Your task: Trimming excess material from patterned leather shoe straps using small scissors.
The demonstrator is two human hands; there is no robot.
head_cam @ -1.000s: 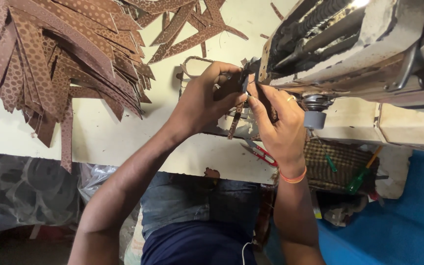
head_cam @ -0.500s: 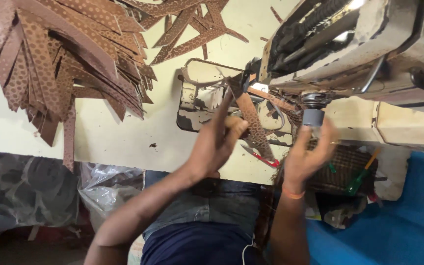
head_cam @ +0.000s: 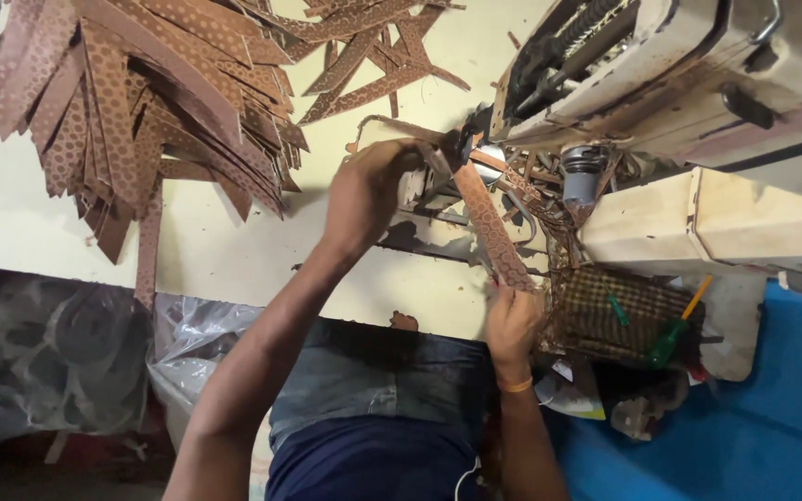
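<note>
While my left hand (head_cam: 373, 190) sits at centre frame, closed over the upper end of the strip (head_cam: 489, 227) beside the sewing machine (head_cam: 661, 56), I see that brown perforated strip run down and to the right, its long axis slanting toward the lower centre-right. My right hand (head_cam: 510, 325) waits there, fingers pinched on the lower end at the table (head_cam: 234, 250) edge. At upper left lies a pile of strips (head_cam: 132, 102), well apart from both hands.
</note>
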